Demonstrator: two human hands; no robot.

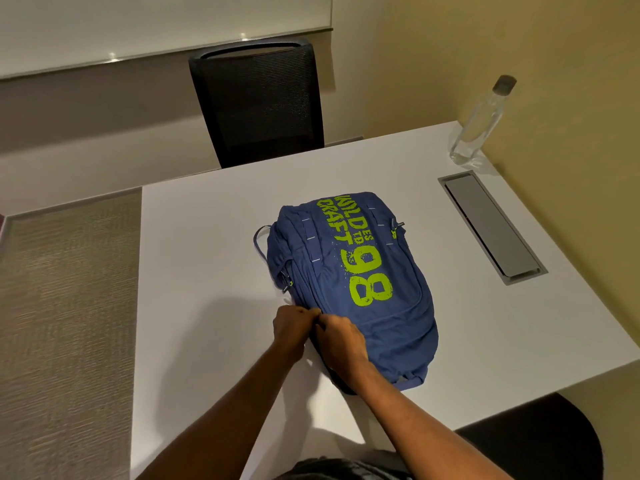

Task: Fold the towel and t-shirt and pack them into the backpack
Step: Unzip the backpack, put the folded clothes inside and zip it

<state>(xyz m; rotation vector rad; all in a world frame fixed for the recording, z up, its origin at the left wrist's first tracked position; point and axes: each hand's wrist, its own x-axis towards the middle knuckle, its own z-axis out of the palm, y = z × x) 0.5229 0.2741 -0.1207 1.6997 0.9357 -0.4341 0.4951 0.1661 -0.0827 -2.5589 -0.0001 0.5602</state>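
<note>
Together, left hand (290, 328) and right hand (341, 339) (forearms extended), each grip pinching backpack (363, 271) edge

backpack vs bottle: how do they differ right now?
The backpack is opaque blue fabric with green print; the bottle is clear. The backpack lies flat mid-table; the bottle stands upright at the far right corner. The left hand and right hand pinch the backpack's near edge; the bottle is untouched. Both rest on the white table.
</note>
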